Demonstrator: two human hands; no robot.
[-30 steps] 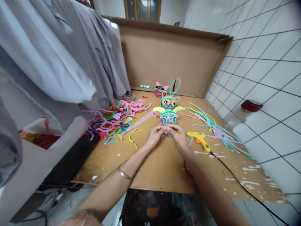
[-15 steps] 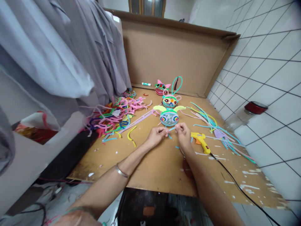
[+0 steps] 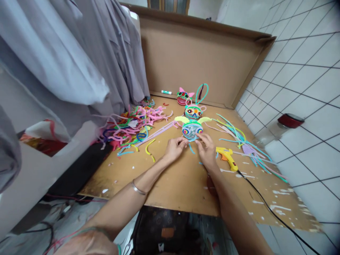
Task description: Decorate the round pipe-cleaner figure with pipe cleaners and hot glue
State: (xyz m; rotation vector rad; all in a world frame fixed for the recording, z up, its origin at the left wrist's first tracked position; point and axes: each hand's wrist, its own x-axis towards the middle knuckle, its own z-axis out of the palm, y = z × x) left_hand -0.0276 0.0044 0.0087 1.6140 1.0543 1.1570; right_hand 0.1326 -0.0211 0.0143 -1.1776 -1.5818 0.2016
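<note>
My left hand (image 3: pixel 175 148) pinches one end of a short light blue pipe cleaner (image 3: pixel 192 140) at the lower edge of a round clear ornament. This ornament (image 3: pixel 191 131) has ringed eyes, a green top and yellow wing-like pieces. On its lower right side, my right hand (image 3: pixel 206 148) has thumb and fingertips curled in at the strip's other end, partly hiding it. Just below the hands, another blue pipe cleaner piece (image 3: pixel 191 148) lies on the table. Behind stand a second ornament with a teal loop (image 3: pixel 193 112) and a red one with pink ears (image 3: pixel 183 97).
A tangled pile of pipe cleaners (image 3: pixel 132 127) lies at left, longer ones (image 3: pixel 247 141) at right. A yellow glue gun (image 3: pixel 227 158) with a black cord rests beside my right hand. A jar with a red lid (image 3: pixel 276 129) stands by the tiled wall. Cardboard (image 3: pixel 191 60) borders the back.
Both hands have moved slightly forward, bringing the blue pipe cleaner from in front of the ornament up to its lower edge. My right fingers now reach its side.
</note>
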